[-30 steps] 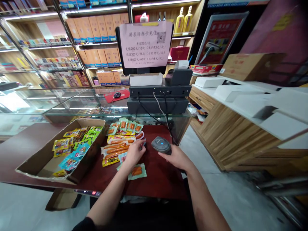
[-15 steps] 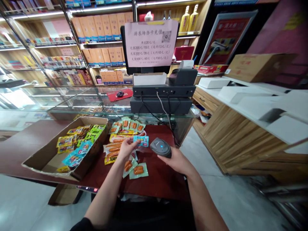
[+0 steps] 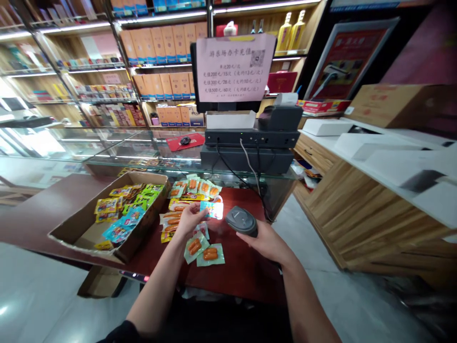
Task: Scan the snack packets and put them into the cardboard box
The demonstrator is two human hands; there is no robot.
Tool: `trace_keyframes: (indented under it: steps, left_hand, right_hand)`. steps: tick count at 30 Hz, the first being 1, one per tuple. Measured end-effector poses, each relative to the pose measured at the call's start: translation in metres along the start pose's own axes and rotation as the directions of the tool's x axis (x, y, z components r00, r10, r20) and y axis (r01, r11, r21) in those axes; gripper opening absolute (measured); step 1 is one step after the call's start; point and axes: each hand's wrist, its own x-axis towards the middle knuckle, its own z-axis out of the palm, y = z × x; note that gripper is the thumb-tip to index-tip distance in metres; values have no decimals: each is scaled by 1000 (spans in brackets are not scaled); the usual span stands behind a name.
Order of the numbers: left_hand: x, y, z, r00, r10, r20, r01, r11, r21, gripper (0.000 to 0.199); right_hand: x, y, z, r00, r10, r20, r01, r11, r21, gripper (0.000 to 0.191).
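Between the thumb and fingers of my left hand (image 3: pixel 191 219) is a small blue snack packet (image 3: pixel 211 209), its right part lit bright white. A dark grey barcode scanner (image 3: pixel 242 220) is gripped in my right hand (image 3: pixel 266 240), its head pointing left at the packet with a small gap between. Under and around my left hand lie packaged sausages (image 3: pixel 172 222). Two clear packs of short sausages (image 3: pixel 210 255) rest nearer to me. On the left, an open cardboard box (image 3: pixel 84 241) holds yellow, green and blue snack packets (image 3: pixel 134 214).
A glass display counter (image 3: pixel 143 159) runs behind the dark red table (image 3: pixel 243 276). On it stand a monitor with a pink paper sign (image 3: pixel 233 71), a receipt printer (image 3: pixel 280 116) and a black cash drawer (image 3: pixel 246 159). Cables (image 3: pixel 255 176) hang down. A wooden cabinet (image 3: pixel 385 214) stands right.
A bright light now falls on the blue packet, and the scanner's blue indicator no longer shows. The whole view has shifted slightly; both hands keep their holds.
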Motion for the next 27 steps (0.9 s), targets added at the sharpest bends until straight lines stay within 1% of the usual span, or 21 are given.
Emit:
trace_keyframes:
  steps: [1,3,5,7,9,11,13,15,17,19,20,22,24,25,27]
  left_hand:
    - [-2,6,-8,1000,11,-17,-11,1000,10,48]
    - [-6,22,-30,997,59,-55,-56,997,45,50]
    - [-13,41,-58,986,128,-111,-116,988,107,52]
    - [-22,62,-92,966,190,-174,-154,968,200,54]
    - [-32,81,-128,949,216,-231,-145,945,293,56]
    - [-43,96,-162,931,220,-292,-110,930,350,57]
    - [-52,105,-192,906,223,-359,-78,923,377,58]
    - [-60,108,-216,879,233,-416,-40,906,422,57]
    - [-66,106,-232,861,238,-450,21,866,499,51]
    - [-70,102,-240,848,247,-469,98,797,597,43]
    - [-72,100,-243,840,263,-474,137,742,656,39]
    - [-75,95,-244,824,335,-457,193,592,782,32]
    - [-77,93,-243,807,428,-407,219,424,879,29]
    - [-77,93,-243,795,469,-385,226,359,906,30]
    - [-79,93,-241,772,523,-362,242,285,927,32]
  right_hand:
    - [3,-2,2,1000,7,10,-7,1000,-5,41]
    - [11,-8,8,1000,-1,26,2,1000,-21,45]
    - [20,-15,15,998,-37,51,39,999,-36,46]
    - [31,-25,24,993,-75,93,79,996,-45,44]
    - [41,-36,33,987,-88,132,96,994,-58,40]
    - [51,-47,43,982,-91,165,105,992,-76,36]
    - [60,-58,54,975,-101,200,120,989,-87,35]
    - [69,-68,65,967,-116,227,140,986,-91,36]
    - [76,-79,76,962,-139,236,165,982,-96,39]
    - [82,-90,87,954,-169,247,197,976,-94,41]
    - [84,-95,91,948,-181,262,210,974,-89,39]
    - [86,-103,98,935,-195,295,228,970,-81,33]
    - [87,-108,102,926,-203,318,237,969,-72,30]
    - [87,-110,103,923,-204,326,238,969,-67,29]
    - [86,-111,104,921,-204,333,237,969,-62,29]
